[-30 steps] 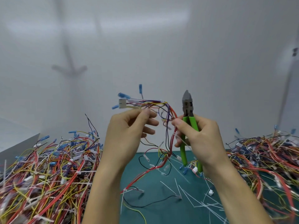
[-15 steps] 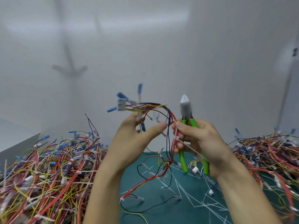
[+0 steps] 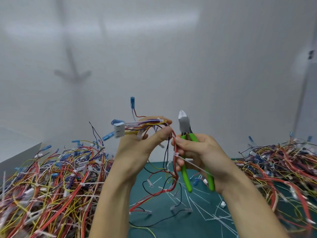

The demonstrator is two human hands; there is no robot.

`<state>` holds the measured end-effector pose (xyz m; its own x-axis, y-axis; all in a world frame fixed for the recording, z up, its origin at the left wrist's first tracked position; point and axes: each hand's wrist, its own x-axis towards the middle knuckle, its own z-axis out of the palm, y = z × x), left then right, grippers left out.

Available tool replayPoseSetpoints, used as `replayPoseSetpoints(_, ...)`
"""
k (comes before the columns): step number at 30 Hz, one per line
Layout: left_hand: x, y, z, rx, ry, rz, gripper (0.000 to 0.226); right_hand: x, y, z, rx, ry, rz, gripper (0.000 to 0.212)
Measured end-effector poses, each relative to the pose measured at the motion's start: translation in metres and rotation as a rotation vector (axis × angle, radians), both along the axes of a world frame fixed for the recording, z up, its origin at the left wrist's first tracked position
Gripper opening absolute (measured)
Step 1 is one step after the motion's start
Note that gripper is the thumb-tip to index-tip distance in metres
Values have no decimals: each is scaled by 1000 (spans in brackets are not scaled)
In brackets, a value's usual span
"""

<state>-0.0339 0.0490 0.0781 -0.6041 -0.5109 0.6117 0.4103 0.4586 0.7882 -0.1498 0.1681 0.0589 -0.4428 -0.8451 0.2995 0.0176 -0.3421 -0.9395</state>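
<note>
wire harness (image 3: 151,124): held in the air at mid-frame between the left hand (image 3: 137,152) and the right hand (image 3: 202,155). It is a bundle of red, yellow, blue and black strands that arches from one hand to the other, then hangs down to the green mat (image 3: 154,213) at lower centre.
left hand: centre of the frame. Thumb and fingers pinch the upper run of the wire harness.
right hand: just right of centre. The fingers curl round the green handles of the side cutters (image 3: 184,123), while thumb and forefinger pinch the red strands.
side cutters: upright, with the grey head pointing to the top of the frame, just right of the harness arch.
white connector (image 3: 118,131): at the harness end, left of the left hand's fingertips.
blue terminal (image 3: 132,101): uppermost part of the harness, upright on a red lead.
cable tie (image 3: 176,154): white, wrapped round the red strands just below the right thumb. Its tail slants toward the lower right.
left wire pile (image 3: 51,177): fills the lower left of the frame.
right wire pile (image 3: 277,165): fills the right edge, at the same height.
tie offcuts (image 3: 197,205): thin white strips scattered on the mat, lower centre to lower right.
white wall (image 3: 171,57): the upper half of the frame.
</note>
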Motion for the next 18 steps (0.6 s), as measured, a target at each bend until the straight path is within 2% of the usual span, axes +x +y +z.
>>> replayPoseSetpoints(4,-1,-3,0,71,77,46,24,2,-3,-1,9,10,3,16)
replayPoseSetpoints(7,-4,-6,0,130,117,127,7,1,-6,-2,-3,-34,-60,20)
replayPoseSetpoints(13,-5,-15,-4,303,159,366,21,-12,-6,-8,100,8,-275,38)
replayPoseSetpoints(18,-4,-22,-3,507,178,433,21,-14,-4,-8,217,-110,-196,61)
